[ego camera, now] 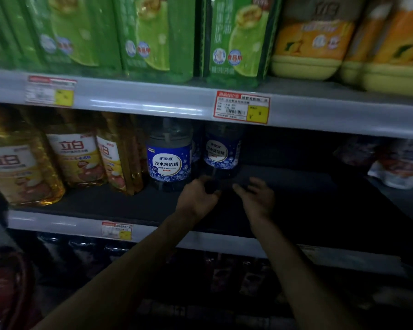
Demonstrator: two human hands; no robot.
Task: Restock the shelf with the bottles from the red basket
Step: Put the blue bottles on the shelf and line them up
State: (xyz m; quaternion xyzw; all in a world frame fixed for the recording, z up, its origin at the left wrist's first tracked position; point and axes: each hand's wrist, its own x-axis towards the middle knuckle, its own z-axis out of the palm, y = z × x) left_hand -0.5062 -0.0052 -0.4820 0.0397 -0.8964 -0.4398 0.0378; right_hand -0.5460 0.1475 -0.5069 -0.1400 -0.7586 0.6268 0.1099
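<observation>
On middle shelf (331, 191): my right hand (257, 197) loose, empty; left hand (197, 198) curled, contents too dark to tell. Best square rear bottle (222, 150) beside front bottle (168, 158).

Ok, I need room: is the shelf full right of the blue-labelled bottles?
No, the shelf lies bare right of the blue-labelled bottles.

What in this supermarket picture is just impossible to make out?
Head view only.
What sits between left hand and right hand: too dark.
Red basket: cut off by left edge, contents unseen.
Bottom shelf goods: lost in shadow.
Left price tag: blurred.
</observation>
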